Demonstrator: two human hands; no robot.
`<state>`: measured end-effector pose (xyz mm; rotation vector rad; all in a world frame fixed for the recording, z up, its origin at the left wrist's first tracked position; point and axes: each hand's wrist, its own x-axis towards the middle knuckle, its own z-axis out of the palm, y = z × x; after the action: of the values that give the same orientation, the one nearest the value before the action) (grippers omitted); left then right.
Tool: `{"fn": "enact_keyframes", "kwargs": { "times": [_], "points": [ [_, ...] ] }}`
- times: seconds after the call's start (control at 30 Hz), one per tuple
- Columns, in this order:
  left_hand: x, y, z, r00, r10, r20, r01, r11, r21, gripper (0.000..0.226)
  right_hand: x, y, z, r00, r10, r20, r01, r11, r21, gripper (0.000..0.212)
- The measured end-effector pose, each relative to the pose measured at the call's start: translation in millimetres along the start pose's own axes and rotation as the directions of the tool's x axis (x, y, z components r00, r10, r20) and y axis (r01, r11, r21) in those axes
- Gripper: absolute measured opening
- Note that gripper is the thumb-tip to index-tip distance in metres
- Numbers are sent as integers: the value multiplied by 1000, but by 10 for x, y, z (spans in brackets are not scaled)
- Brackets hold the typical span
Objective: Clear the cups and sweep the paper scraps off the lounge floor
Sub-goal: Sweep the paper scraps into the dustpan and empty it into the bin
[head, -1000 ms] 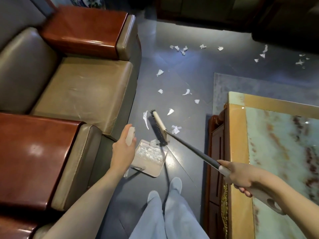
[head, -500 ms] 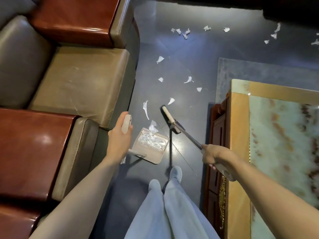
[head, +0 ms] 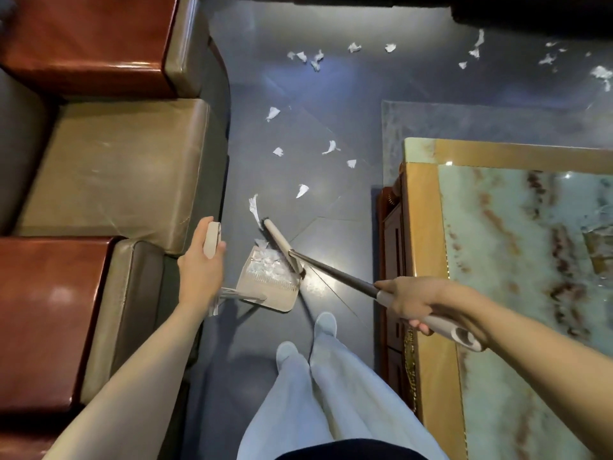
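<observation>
My left hand [head: 199, 270] grips the upright beige handle [head: 212, 239] of a dustpan [head: 265, 287] that rests on the dark floor and holds a heap of white paper scraps [head: 267, 260]. My right hand [head: 411, 300] holds the long broom handle [head: 335, 270] near its beige grip. The broom head [head: 282, 245] lies at the dustpan's mouth, touching the scraps there. A long scrap [head: 253, 207] lies just beyond the broom head. Several more scraps [head: 330, 147] are scattered over the floor farther off.
A brown leather armchair [head: 116, 161] with glossy wooden armrests [head: 43, 313] stands on the left. A marble-topped coffee table [head: 517, 260] with a wooden frame stands on the right, on a pale rug [head: 464, 121]. My legs and slippers [head: 325, 323] are just behind the dustpan.
The broom head swung left from beside the dustpan to its mouth. My right hand slid back along the handle toward the beige grip. The view tilted down slightly.
</observation>
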<state>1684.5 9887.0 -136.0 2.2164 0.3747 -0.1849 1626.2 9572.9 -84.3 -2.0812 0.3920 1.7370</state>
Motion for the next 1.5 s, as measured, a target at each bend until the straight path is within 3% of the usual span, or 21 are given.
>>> {"fn": "enact_keyframes", "kwargs": {
  "times": [0.27, 0.5, 0.7, 0.77, 0.9, 1.03, 1.13, 1.5],
  "points": [
    [-34, -46, 4, 996, -52, -69, 49, 998, -48, 42, -52, -26, -548, 992, -55, -111, 66, 992, 106, 77],
    [126, -55, -94, 990, -91, -111, 87, 995, -38, 40, 359, -731, -992, 959, -150, -241, 157, 988, 9, 58],
    [481, -8, -111, 986, -129, -105, 124, 991, -49, 43, 926, -1286, -1192, 906, -191, -378, 140, 977, -160, 54],
    [677, 10, -154, 987, -118, -107, 113, 992, -52, 43, 1078, -1371, -1177, 927, -188, -326, 130, 973, -191, 54],
    [1053, 5, -253, 986, -79, -144, 71, 996, -57, 41, 1169, -1349, -1088, 986, -153, -69, 146, 984, -99, 52],
    [1323, 93, -239, 996, -44, -78, 41, 998, -39, 41, 983, -1177, -984, 998, -58, -3, 57, 993, -102, 62],
    [1418, 182, -244, 1000, -18, 5, 18, 1000, -11, 42, 836, -1044, -1031, 1000, 13, 27, -14, 999, 38, 64],
    [2038, 985, -179, 970, 243, 8, -240, 964, -118, 45, 245, -1048, -1602, 981, -20, -194, 33, 998, 63, 75]
  ]
}}
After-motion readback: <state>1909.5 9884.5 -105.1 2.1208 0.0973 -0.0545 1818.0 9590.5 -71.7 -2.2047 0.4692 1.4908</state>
